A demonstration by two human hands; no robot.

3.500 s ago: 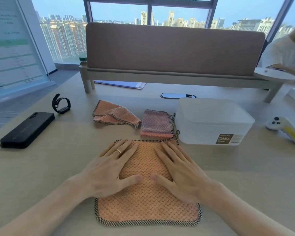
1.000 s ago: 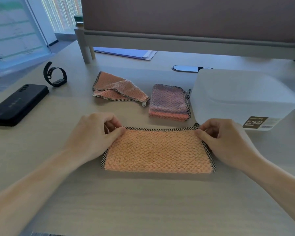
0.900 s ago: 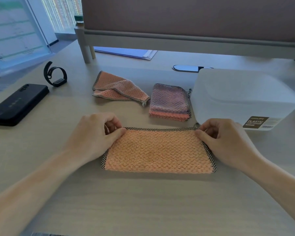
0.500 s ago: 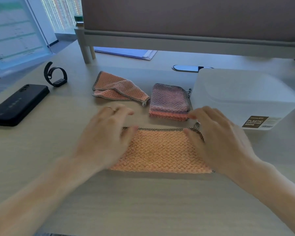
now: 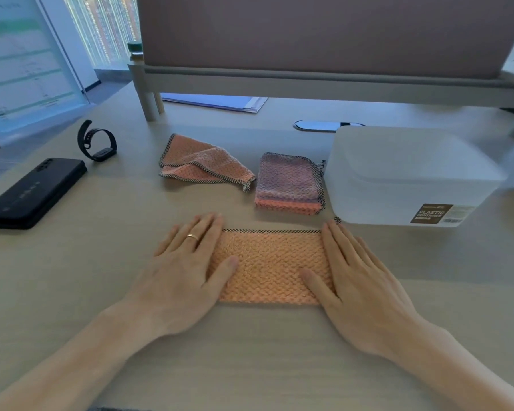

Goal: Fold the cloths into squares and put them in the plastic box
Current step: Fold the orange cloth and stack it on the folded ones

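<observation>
An orange cloth with a black-and-white checked hem lies folded in half as a wide rectangle on the table in front of me. My left hand rests flat on its left end, fingers spread. My right hand lies flat on its right end. Behind it sit a folded pink-and-orange square cloth and a loosely crumpled orange cloth. The white plastic box, lid on, stands at the right, close to the folded square.
A black phone and a black wristband lie at the left. A raised shelf with a brown panel crosses the back, with blue papers under it. A cable port sits behind the box.
Both hands let go of the cloth's far corners and flattened onto its two ends. Before that, the cloth went from a full square to a half-fold.
</observation>
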